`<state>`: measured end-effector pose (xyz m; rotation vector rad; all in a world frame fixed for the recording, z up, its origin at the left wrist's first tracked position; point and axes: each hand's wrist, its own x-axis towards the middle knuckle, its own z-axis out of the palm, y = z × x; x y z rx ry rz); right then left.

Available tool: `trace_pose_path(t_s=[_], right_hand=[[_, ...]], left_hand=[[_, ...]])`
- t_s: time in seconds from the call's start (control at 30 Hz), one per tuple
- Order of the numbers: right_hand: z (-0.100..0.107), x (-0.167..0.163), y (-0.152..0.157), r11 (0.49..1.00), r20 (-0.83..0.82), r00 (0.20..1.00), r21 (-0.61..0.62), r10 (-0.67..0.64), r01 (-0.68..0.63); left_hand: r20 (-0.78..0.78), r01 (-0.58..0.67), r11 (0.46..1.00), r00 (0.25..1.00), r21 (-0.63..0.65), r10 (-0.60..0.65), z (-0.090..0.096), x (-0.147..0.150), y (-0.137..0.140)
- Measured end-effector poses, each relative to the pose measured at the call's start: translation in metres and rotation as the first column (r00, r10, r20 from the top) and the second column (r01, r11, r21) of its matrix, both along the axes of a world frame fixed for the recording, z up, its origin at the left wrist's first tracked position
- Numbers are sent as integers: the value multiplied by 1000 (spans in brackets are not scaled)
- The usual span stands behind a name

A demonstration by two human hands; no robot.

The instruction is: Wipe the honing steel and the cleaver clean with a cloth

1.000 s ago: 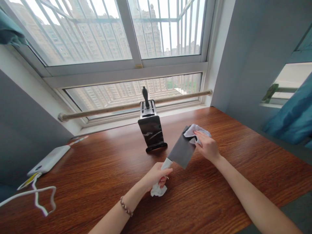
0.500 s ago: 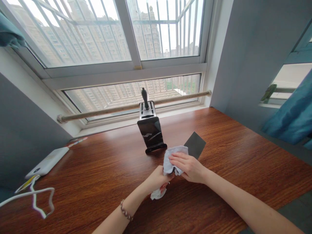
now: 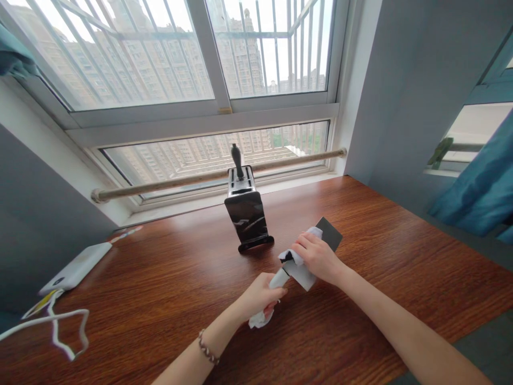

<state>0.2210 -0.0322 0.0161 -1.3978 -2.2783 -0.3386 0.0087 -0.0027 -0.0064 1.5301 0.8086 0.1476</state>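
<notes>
My left hand (image 3: pixel 260 295) is wrapped round the pale handle of a cleaver (image 3: pixel 303 276), with a bunched piece of white cloth (image 3: pixel 259 320) showing below the fingers. The broad grey blade points up and to the right over the table. My right hand (image 3: pixel 319 259) is closed on a white cloth (image 3: pixel 293 256) folded over the middle of the blade. A dark patch shows on the cloth near the handle. Blade parts stick out beyond and below the right hand. Behind the hands stands a black knife block (image 3: pixel 247 216) with one dark handle (image 3: pixel 236 159) upright in its top.
The brown wooden table (image 3: pixel 180 256) carries a white power bank-like box (image 3: pixel 78 266) and a white cable (image 3: pixel 56 321) at left. A horizontal pipe (image 3: pixel 172 184) runs before the barred window. A blue curtain (image 3: pixel 473 187) hangs at right.
My right hand and the cloth have slid up and right along the blade, away from the handle. The handle and lower blade now show. My left hand has hardly moved.
</notes>
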Motion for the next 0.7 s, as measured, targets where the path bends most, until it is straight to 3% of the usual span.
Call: trace_pose_path(t_s=[0.2,0.3,0.47,0.7], right_hand=[[-4,52,10,970,-167,961,61,-221,234],[-9,68,13,946,-314,900,21,-301,324],[-13,76,17,939,-547,775,-69,-318,337],[-9,85,17,887,-641,636,-167,-429,431]], left_hand=[[-2,16,999,1000,-46,-16,1,-2,0],[-1,9,999,1000,-46,-9,1,-2,0],[6,3,999,1000,-54,-3,0,-1,0],[33,-22,994,999,-108,26,-2,-3,3]])
